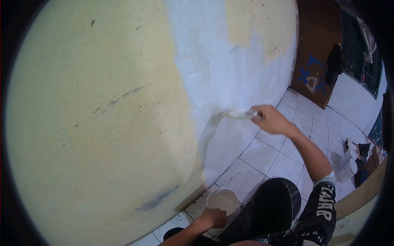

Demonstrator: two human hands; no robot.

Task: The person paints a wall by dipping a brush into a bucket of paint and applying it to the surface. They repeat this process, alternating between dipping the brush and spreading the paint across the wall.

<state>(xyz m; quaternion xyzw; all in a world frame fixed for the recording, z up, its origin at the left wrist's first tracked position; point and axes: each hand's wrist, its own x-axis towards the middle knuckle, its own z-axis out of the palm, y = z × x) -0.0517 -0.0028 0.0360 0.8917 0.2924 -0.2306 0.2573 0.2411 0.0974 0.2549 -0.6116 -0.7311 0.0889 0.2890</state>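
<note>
My right hand point(269, 119) is closed on the handle of a paint brush point(236, 114), whose tip is at the lower part of the white-painted area point(213, 74) of the wall. Bare yellow wall point(102, 123) lies to the left of the white paint. Near the bottom, my left hand point(213, 218) grips the near rim of a white bucket point(223, 200) with pale paint inside. The fine detail of the brush bristles is blurred.
White floor tiles point(283, 164) run along the wall's foot. A dark rounded object point(271, 201) stands right of the bucket. Farther off are a brown door point(316, 49), a dark window point(361, 53) and a white container point(348, 169) among clutter.
</note>
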